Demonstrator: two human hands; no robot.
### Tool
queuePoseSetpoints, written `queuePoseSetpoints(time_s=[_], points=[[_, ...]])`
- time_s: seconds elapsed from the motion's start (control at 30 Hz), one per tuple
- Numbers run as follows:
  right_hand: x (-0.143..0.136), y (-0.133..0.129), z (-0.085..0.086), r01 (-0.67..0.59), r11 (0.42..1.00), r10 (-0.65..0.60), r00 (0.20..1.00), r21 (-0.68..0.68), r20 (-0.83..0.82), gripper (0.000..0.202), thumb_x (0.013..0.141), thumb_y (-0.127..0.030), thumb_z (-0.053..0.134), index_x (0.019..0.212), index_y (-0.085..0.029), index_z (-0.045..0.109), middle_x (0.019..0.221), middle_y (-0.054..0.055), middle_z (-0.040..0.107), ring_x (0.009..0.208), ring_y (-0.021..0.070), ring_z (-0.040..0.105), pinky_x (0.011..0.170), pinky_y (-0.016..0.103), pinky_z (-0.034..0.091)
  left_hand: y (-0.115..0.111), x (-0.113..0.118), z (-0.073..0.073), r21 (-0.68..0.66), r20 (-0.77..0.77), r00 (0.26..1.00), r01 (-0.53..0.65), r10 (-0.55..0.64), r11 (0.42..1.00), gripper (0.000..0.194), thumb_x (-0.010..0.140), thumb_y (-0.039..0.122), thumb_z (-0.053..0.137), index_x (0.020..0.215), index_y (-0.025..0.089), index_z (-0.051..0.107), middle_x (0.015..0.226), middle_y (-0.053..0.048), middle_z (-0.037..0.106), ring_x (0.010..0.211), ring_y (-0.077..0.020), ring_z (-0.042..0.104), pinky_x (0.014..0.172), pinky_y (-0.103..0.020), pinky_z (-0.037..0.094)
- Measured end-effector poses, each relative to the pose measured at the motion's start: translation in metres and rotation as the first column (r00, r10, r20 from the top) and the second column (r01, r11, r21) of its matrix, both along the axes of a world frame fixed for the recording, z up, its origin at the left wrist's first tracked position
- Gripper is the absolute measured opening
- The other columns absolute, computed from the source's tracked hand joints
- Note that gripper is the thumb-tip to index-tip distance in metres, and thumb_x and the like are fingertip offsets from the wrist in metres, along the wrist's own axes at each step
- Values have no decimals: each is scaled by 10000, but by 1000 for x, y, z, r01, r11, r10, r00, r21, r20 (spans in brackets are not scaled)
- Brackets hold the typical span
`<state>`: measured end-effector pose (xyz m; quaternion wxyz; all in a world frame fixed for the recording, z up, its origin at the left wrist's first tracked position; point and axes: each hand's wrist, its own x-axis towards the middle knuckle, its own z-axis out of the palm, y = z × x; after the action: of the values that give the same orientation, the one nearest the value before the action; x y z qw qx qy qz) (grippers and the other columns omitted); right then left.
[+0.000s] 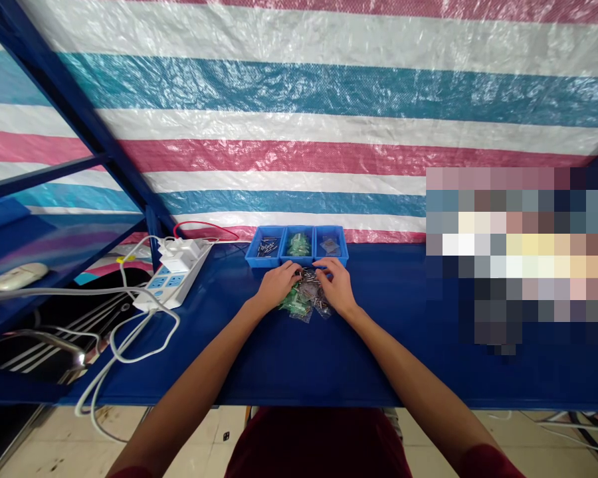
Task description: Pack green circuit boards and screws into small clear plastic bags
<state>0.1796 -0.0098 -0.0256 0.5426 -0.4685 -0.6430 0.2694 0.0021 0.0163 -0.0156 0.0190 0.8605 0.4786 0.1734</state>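
Across the blue table point(379, 265) from me, a person in a dark red top works bare-handed, both forearms reaching forward over the surface. The left hand point(279, 287) and the right hand point(335, 284) stand a little apart, one on each side of a small heap point(309, 290) lying between them near the middle of the table. The heap mixes green packets, clear packets and slim metal pieces. Each hand has its fingers curled inward to the heap's far part, but I can't make out whether either one is pinching a piece or merely touching. Just beyond the fingertips, three blue bins stand side by side: the left bin point(262, 263) holds loose metal pins point(268, 247), the middle bin point(297, 263) green bags point(298, 244), and the right bin point(345, 249) a few clear bags point(329, 248). Well to the left, a white power strip point(172, 284) lies slantwise with a white adapter point(177, 257) plugged in toward its far end, and pale cables point(54, 290) loop around it. Behind it all hangs a striped sheet point(279, 156) in red, white and blue, with a blue metal frame point(86, 125) slanting at the left. The far right is blurred into blocks.
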Motion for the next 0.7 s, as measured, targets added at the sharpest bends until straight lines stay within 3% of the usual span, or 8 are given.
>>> queuePoseSetpoints(time_s=[0.23,0.4,0.57,0.7], points=[[1,1,-3,-11,1000,11,1000,2,14,220,832,-238,489,950,-199,671,1045,79,573,661,129,588,576,279,519,9,-11,6,-115,278,960,72,-37,991,70,819,243,586,822,191,632,788,-30,653,715,-186,594,668,-272,421],[1,0,0,-6,1000,6,1000,7,14,201,827,-233,504,931,-203,673,1014,68,593,656,126,584,571,264,507,13,-21,18,-222,451,893,120,-7,968,163,773,334,631,740,177,658,679,-12,651,620,-154,566,609,-253,414],[-1,-2,1,-86,996,84,994,16,74,196,854,-300,528,948,-203,670,923,56,635,664,133,581,566,241,477,7,-16,25,-233,699,710,116,84,965,265,717,410,686,704,146,665,699,-35,660,629,-144,574,594,-243,434],[-3,-2,0,-112,993,108,990,40,92,196,861,-328,536,916,-196,671,849,40,660,633,135,582,588,251,467,1,-7,24,-271,796,591,157,129,950,275,676,409,730,662,143,659,673,-34,651,622,-140,576,587,-240,449]])
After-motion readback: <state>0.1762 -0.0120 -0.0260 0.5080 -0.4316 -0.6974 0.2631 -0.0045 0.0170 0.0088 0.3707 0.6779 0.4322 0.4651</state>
